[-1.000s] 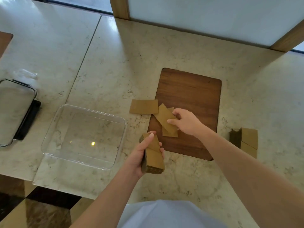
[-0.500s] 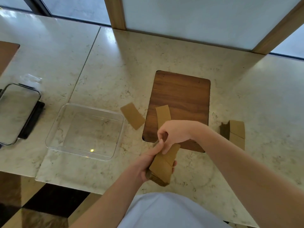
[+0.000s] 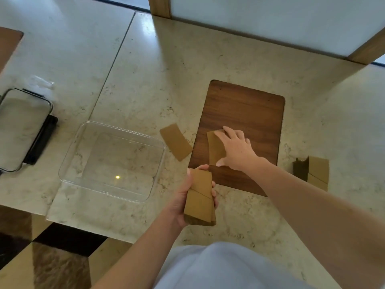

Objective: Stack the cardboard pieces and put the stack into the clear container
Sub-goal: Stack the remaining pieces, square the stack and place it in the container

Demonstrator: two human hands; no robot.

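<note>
A pale marble counter (image 3: 145, 69) filled the view, bounded at its far side by a white panel set in wooden frame posts (image 3: 159, 6). A dark wooden board (image 3: 250, 113) lay flat on the counter. The right hand (image 3: 235, 149) rested on the board with its fingers spread and nearly straight, the fingertips and thumb pressing on a single cardboard piece (image 3: 215, 149) that lay flat beneath them; the hand was open, and whether the piece was lifted at any edge could not be told. Nearer the person than those fingers, the left hand (image 3: 187, 197) gripped a cardboard stack (image 3: 200, 197), fingers curled round its right edge and thumb at its top left corner, holding it above the counter just off the board's near left corner. To the left of the right hand's fingertips, a second loose cardboard piece (image 3: 176, 141) lay tilted on the counter, between the board and the clear container (image 3: 112, 161). The container stood open on the counter, well to the left of both hands, with nothing inside. Farther left lay a clear lid with black clips (image 3: 25, 130). To the right of the right forearm, more cardboard (image 3: 314, 172) sat on the counter, apart from the board.
</note>
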